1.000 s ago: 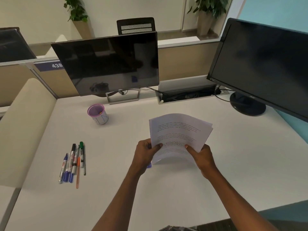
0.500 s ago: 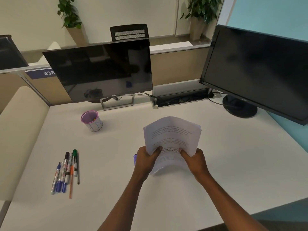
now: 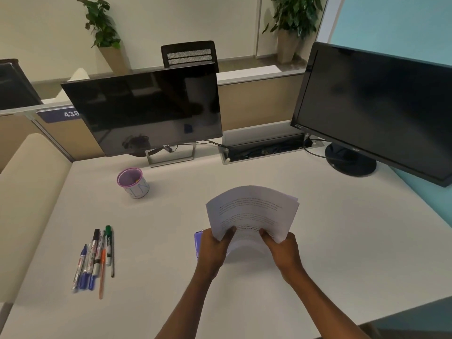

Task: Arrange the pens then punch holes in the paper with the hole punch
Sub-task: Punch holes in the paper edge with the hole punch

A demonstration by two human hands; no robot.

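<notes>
A stack of printed paper is held upright over the middle of the white desk, its top bowed away from me. My left hand grips its lower left corner and my right hand grips its lower right edge. A purple hole punch peeks out just left of my left hand, mostly hidden behind it. Several pens and markers lie side by side in a row at the desk's left. A purple-rimmed cup stands behind them.
Two dark monitors stand at the back, one on the left and one on the right, with an open cable tray between them. A beige partition borders the desk's left side.
The paper stack has come slightly lower and nearer to me with both hands still on it. The camera has shifted a little; the pens and cup have stayed put.
</notes>
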